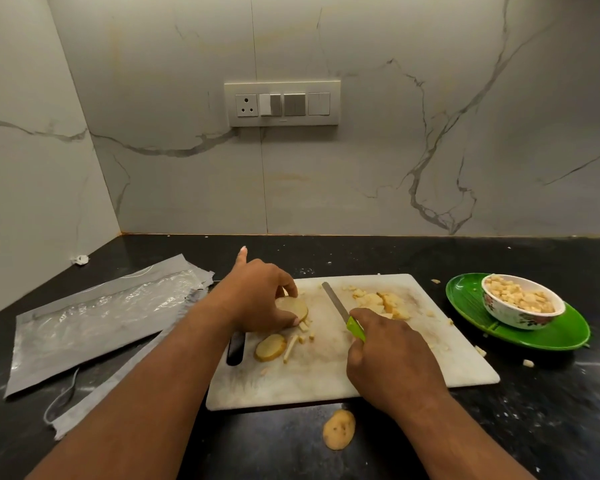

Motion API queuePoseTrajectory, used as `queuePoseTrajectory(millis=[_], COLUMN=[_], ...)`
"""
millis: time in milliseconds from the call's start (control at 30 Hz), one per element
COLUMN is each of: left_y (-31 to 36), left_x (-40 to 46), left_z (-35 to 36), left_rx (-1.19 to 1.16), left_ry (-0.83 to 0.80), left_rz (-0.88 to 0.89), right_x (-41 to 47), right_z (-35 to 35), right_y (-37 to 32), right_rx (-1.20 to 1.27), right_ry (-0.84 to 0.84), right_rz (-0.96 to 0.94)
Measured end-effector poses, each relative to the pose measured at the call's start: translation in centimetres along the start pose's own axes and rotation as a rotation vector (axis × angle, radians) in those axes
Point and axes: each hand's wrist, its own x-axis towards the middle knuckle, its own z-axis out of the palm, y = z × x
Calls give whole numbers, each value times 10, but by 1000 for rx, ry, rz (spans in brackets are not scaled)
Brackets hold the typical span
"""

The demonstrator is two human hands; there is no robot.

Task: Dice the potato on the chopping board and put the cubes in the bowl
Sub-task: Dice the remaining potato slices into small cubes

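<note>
A white chopping board (378, 375) lies on the dark counter. My left hand (257, 296) grips a stack of potato slices (293, 306) near the board's left side. One loose slice (270, 347) and a few sticks lie just in front of it. My right hand (392, 355) holds a green-handled knife (340, 308), its blade pointing away over the board. A heap of cut potato pieces (381, 301) sits at the board's far middle. The floral bowl (520, 317) at the right holds several cubes.
The bowl stands on a green plate (551, 337). A potato end piece (339, 429) lies on the counter before the board. Stray cubes (527, 362) dot the counter at the right. Plastic packaging (97, 317) lies at the left. A marble wall with a switch panel (282, 103) rises behind.
</note>
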Motion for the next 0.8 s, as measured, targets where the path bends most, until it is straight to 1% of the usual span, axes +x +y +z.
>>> queuePoseTrajectory(millis=[67, 167, 200, 233, 267, 367, 533, 600, 800], left_y=[4, 14, 20, 26, 32, 37, 20, 21, 33], left_x=[0, 2, 4, 7, 11, 23, 20, 20, 21], left_z=[1, 11, 14, 16, 18, 24, 24, 26, 27], left_rx=[-68, -377, -459, -492, -476, -283, -134, -120, -81], left_ry=[39, 219, 261, 272, 254, 118, -41, -60, -19], left_rz=[15, 45, 50, 52, 49, -5, -42, -49, -34], right_x=[0, 2, 2, 3, 4, 5, 4, 4, 8], right_z=[0, 0, 0, 1, 2, 4, 4, 4, 9], right_y=[-1, 2, 3, 4, 4, 5, 4, 3, -5], right_rx=[5, 19, 19, 14, 8, -17, -32, -32, -104], right_ry=[1, 15, 27, 37, 43, 50, 45, 41, 67], right_rz=[-15, -9, -2, 4, 13, 31, 31, 22, 28])
